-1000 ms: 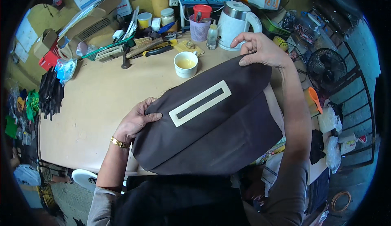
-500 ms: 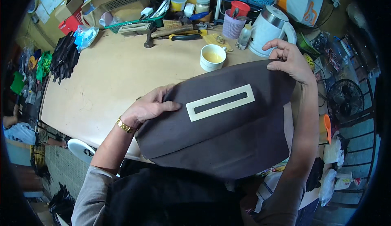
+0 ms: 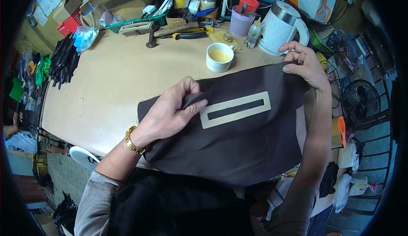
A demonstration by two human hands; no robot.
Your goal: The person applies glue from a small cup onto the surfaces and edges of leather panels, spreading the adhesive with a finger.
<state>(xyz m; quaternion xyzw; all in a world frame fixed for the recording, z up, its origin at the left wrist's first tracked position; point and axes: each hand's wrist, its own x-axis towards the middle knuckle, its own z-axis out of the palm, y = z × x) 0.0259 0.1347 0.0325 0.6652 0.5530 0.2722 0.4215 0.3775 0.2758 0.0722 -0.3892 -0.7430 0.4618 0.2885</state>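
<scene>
A dark brown piece of fabric (image 3: 250, 142) hangs over the near table edge, held at both sides. A cream rectangular frame with a long slot (image 3: 236, 126) lies flat on it; whether it is attached I cannot tell. My left hand (image 3: 172, 110), with a gold watch at the wrist, pinches a fold of the fabric just left of the frame. At the upper right corner my right hand (image 3: 304, 66) grips the fabric between thumb and fingers, some fingers raised.
Beyond the fabric stands a white cup of yellowish liquid (image 3: 219, 62). Farther back are a hammer (image 3: 151, 38), black-and-yellow pliers (image 3: 191, 36), a small bottle (image 3: 253, 34) and a white kettle (image 3: 276, 32). Black strips (image 3: 63, 64) hang at the far left corner; a fan (image 3: 360, 100) is at right.
My left hand has moved right and up along the fabric, bunching its upper edge into a fold. The cream frame has shifted slightly right. My right hand stays nearly in place.
</scene>
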